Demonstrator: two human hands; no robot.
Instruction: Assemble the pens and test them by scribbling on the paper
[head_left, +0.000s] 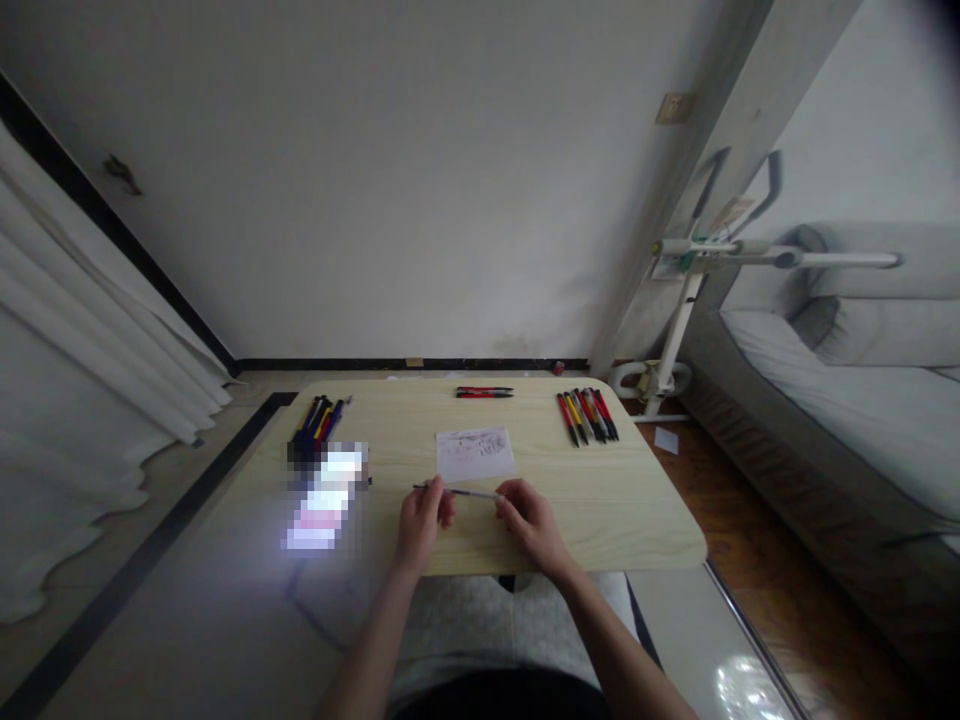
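Note:
A thin pen refill (471, 492), dark along part of its length and pale toward the right, spans the gap between my two hands just above the table's near side. My left hand (426, 515) is closed in a pinch around its left part, and a dark end sticks out past the thumb. At the other end, the fingers of my right hand (531, 518) are closed on the refill's tip. Just beyond lies a white paper sheet (474, 455) covered with dark and reddish scribbles.
On the pale wooden table (637, 510), several red, yellow and grey pens (589, 415) lie at the right. Two red-black pens (484, 392) rest at the back edge. More pens (319, 420) are at the left, beside a bright pixelated patch. Exercise equipment (679, 330) stands beyond the right side.

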